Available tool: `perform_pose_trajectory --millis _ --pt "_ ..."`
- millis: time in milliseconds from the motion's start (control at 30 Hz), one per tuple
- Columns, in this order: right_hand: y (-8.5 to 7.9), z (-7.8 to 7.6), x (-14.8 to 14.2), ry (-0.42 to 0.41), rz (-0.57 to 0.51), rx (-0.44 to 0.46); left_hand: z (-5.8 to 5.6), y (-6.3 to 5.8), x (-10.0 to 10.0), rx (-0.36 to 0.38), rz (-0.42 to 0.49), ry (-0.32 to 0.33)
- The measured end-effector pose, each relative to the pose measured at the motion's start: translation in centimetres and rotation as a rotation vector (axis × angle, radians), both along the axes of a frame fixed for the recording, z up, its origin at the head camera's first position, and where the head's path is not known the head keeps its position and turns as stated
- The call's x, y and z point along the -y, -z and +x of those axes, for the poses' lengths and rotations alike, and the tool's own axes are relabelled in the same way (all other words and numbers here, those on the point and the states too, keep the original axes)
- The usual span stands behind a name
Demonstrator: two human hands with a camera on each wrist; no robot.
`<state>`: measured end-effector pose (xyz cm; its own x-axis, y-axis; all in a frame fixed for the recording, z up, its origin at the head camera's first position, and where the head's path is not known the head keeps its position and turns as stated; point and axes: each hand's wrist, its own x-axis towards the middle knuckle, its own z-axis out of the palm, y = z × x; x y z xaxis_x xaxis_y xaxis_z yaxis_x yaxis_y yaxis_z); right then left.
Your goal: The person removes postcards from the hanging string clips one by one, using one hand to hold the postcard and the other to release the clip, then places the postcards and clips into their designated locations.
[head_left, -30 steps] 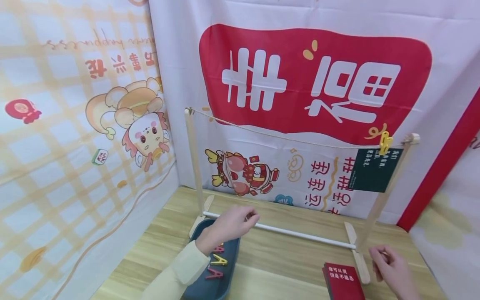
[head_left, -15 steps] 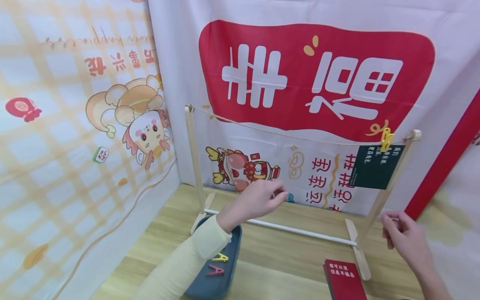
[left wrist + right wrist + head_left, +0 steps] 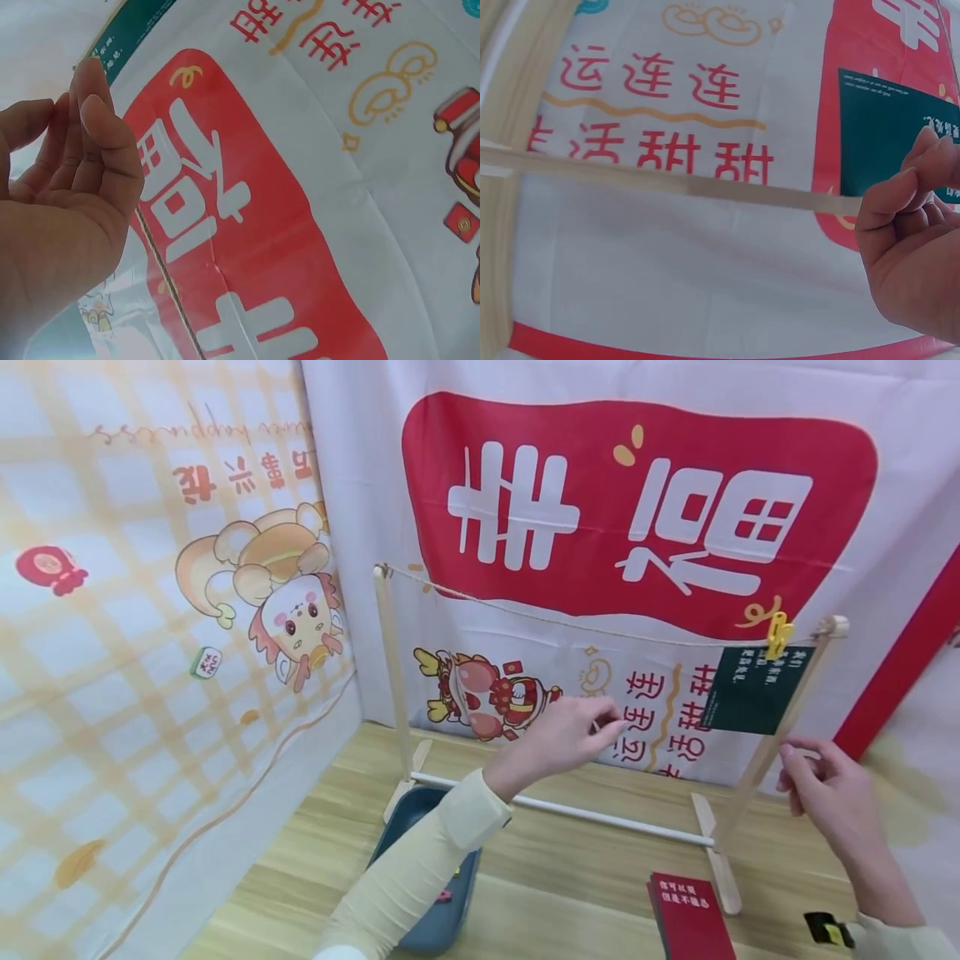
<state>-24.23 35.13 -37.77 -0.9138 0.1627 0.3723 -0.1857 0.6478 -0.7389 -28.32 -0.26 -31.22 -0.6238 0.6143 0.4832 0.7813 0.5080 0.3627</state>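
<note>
A dark green card (image 3: 757, 693) with white lettering hangs near the right end of a thin string (image 3: 525, 612), gripped by a yellow clothespin (image 3: 780, 635). The string runs between two wooden posts of a stand. My left hand (image 3: 558, 735) is in the air in front of the string's middle, fingers loosely bent around nothing. In the left wrist view its fingertips overlap the card's edge. Beside the right post (image 3: 757, 768), below the card, my right hand (image 3: 836, 785) has relaxed, bent fingers with nothing between them.
A blue tray (image 3: 420, 802) with clothespins stands at left, partly hidden by my left sleeve. A stack of red cards (image 3: 693, 910) lies by the stand's right foot. A white rod (image 3: 600, 818) joins the stand's feet. Printed cloth hangs behind and at left.
My left hand has moved right and up from above the tray toward the string's middle. My right hand has risen from beside the stand's right foot along the right post.
</note>
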Motion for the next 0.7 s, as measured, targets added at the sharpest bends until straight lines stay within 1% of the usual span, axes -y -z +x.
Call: perform_pose_trajectory --millis 167,267,400,500,633,700 --pt "-0.8 -0.2 0.3 0.005 -0.032 -0.027 -0.3 -0.8 -1.8 0.0 0.046 0.022" --pt "-1.0 -0.3 0.2 0.026 -0.047 -0.03 -0.4 -1.7 -2.7 -0.028 0.071 0.019" --pt "-1.0 -0.5 0.0 0.05 -0.071 -0.021 -0.4 -3.3 -4.2 -0.089 0.06 0.007" --pt "-1.1 -0.6 0.0 0.063 -0.076 -0.007 -0.6 -4.5 -5.4 -0.117 0.051 -0.024" --pt "-1.8 -0.9 0.3 0.062 -0.073 0.001 -1.0 -6.1 -7.0 -0.099 0.045 -0.071" --pt "-2.1 -1.1 0.4 0.052 -0.084 -0.007 -1.2 -7.0 -7.8 -0.084 0.008 -0.084"
